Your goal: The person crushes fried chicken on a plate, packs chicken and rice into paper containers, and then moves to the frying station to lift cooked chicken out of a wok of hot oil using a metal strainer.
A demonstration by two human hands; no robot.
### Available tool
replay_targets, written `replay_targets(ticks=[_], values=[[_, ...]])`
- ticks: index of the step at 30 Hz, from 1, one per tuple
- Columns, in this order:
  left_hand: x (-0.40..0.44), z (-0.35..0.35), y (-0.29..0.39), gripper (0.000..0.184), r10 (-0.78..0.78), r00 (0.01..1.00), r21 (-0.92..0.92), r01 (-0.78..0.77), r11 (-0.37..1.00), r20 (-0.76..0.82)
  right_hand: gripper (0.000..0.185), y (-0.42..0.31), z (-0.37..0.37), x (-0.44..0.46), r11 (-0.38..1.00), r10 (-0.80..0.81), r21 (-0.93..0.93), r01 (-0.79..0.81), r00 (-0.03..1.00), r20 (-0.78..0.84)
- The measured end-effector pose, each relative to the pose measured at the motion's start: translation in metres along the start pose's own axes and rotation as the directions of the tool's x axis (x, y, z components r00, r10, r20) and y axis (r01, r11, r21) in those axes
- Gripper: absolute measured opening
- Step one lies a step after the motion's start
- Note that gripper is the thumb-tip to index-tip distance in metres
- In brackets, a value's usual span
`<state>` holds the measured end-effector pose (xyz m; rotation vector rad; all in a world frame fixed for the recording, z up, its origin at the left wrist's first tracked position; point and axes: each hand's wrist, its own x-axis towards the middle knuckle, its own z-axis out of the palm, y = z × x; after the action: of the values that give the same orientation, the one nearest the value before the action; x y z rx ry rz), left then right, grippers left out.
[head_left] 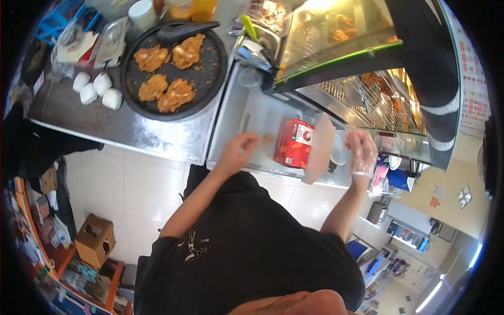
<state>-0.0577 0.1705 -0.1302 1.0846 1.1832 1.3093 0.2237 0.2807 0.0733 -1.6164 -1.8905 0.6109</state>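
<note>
A red box (294, 143) with a white label stands on the metal counter in front of me, with a pale paper flap (321, 149) along its right side. To the left of the box is my bare left hand (242, 151), its fingers curled inward and its fingertips close together; whether something small is between them I cannot make out. My right hand (361, 149), in a clear plastic glove, is raised just right of the paper, fingers bent. A clear round lid or cup (340, 152) is beside it; contact between them is unclear.
A black round tray (173, 113) with several fried pieces (176, 95) lies at the back left, black tongs (181, 32) on its rim. White wrapped bundles (102, 83) are left of it. A glass display case (336, 58) stands at the back right, beside a metal container (260, 50).
</note>
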Motion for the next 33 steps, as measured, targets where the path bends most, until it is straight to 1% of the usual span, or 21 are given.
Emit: replay_targets(ticks=[1, 2, 3, 4, 5, 7, 9, 10, 11, 13, 14, 16, 17, 19, 22, 23, 25, 26, 29, 31, 33], values=[[0.007, 0.025, 0.004, 0.016, 0.012, 0.996, 0.065, -0.018, 0.998, 0.084, 0.028, 0.019, -0.022, -0.015, 0.994, 0.090, -0.049, -0.093, 0.995, -0.053], [0.016, 0.046, 0.002, 0.017, -0.004, 0.995, 0.063, -0.002, 0.998, 0.105, 0.026, 0.033, -0.031, -0.035, 0.971, 0.200, 0.133, -0.197, 0.980, -0.006], [0.021, 0.065, -0.004, 0.019, -0.028, 0.992, 0.064, 0.020, 0.998, 0.120, 0.025, 0.044, -0.034, -0.052, 0.903, 0.295, 0.306, -0.302, 0.953, 0.070], [0.024, 0.081, -0.012, 0.022, -0.056, 0.989, 0.069, 0.047, 0.996, 0.134, 0.026, 0.045, -0.029, -0.065, 0.861, 0.311, 0.371, -0.348, 0.937, 0.158], [0.030, 0.093, -0.022, 0.027, 0.017, 0.994, 0.148, -0.033, 0.988, 0.109, 0.028, 0.042, -0.016, -0.077, 0.810, 0.320, 0.430, -0.399, 0.915, 0.246], [0.050, 0.109, -0.050, 0.041, 0.169, 0.982, 0.306, -0.189, 0.933, 0.089, 0.029, 0.036, 0.022, -0.087, 0.765, 0.299, 0.486, -0.424, 0.901, 0.315], [0.065, 0.121, -0.084, 0.059, -0.050, 0.998, 0.303, 0.034, 0.952, 0.044, 0.035, 0.074, 0.064, -0.099, 0.946, 0.120, 0.283, -0.158, 0.982, 0.149], [0.073, 0.124, -0.095, 0.068, -0.153, 0.988, 0.296, 0.142, 0.945, 0.013, 0.039, 0.088, 0.079, -0.099, 0.988, 0.003, 0.151, -0.016, 0.996, 0.084], [0.078, 0.123, -0.099, 0.074, -0.259, 0.964, 0.296, 0.231, 0.927, 0.058, 0.042, 0.091, 0.083, -0.094, 0.999, -0.014, 0.039, 0.010, 0.996, 0.093], [0.082, 0.122, -0.103, 0.086, -0.459, 0.877, 0.299, 0.405, 0.864, 0.141, 0.050, 0.096, 0.088, -0.083, 0.979, -0.046, -0.194, 0.069, 0.992, 0.119], [0.080, 0.125, -0.103, 0.087, -0.465, 0.859, 0.240, 0.416, 0.877, 0.212, 0.061, 0.096, 0.088, -0.078, 0.968, 0.048, -0.252, -0.008, 0.987, 0.155], [0.075, 0.134, -0.102, 0.090, -0.458, 0.813, 0.119, 0.447, 0.887, 0.359, 0.063, 0.108, 0.094, -0.071, 0.923, 0.108, -0.382, -0.045, 0.984, 0.144], [0.069, 0.140, -0.114, 0.088, -0.462, 0.832, 0.108, 0.452, 0.886, 0.309, 0.064, 0.114, 0.097, -0.071, 0.892, 0.136, -0.447, -0.062, 0.981, 0.135], [0.067, 0.154, -0.120, 0.086, -0.449, 0.871, 0.079, 0.443, 0.893, 0.200, 0.070, 0.129, 0.097, -0.068, 0.896, 0.187, -0.430, -0.111, 0.972, 0.139], [0.061, 0.170, -0.107, 0.083, -0.504, 0.838, -0.093, 0.530, 0.843, 0.208, 0.076, 0.143, 0.088, -0.062, 0.885, 0.294, -0.425, -0.191, 0.937, 0.191], [0.058, 0.179, -0.110, 0.082, -0.452, 0.879, -0.140, 0.472, 0.870, 0.153, 0.077, 0.145, 0.085, -0.060, 0.878, 0.334, -0.426, -0.219, 0.918, 0.216], [0.056, 0.195, -0.113, 0.083, -0.343, 0.939, -0.213, 0.343, 0.915, 0.039, 0.080, 0.152, 0.080, -0.060, 0.904, 0.342, -0.347, -0.250, 0.910, 0.234], [0.056, 0.198, -0.116, 0.084, -0.312, 0.950, -0.180, 0.310, 0.934, 0.016, 0.081, 0.156, 0.077, -0.059, 0.913, 0.349, -0.306, -0.270, 0.906, 0.242], [0.049, 0.206, -0.109, 0.087, -0.246, 0.967, -0.020, 0.245, 0.969, -0.060, 0.083, 0.167, 0.069, -0.059, 0.968, 0.241, -0.139, -0.210, 0.934, 0.265], [0.044, 0.208, -0.093, 0.087, -0.222, 0.964, 0.156, 0.244, 0.957, -0.143, 0.084, 0.163, 0.065, -0.058, 0.964, 0.264, -0.092, -0.248, 0.905, 0.334], [0.040, 0.209, -0.080, 0.087, -0.170, 0.974, 0.170, 0.195, 0.966, -0.153, 0.082, 0.158, 0.061, -0.055, 0.957, 0.281, -0.040, -0.286, 0.887, 0.366]])
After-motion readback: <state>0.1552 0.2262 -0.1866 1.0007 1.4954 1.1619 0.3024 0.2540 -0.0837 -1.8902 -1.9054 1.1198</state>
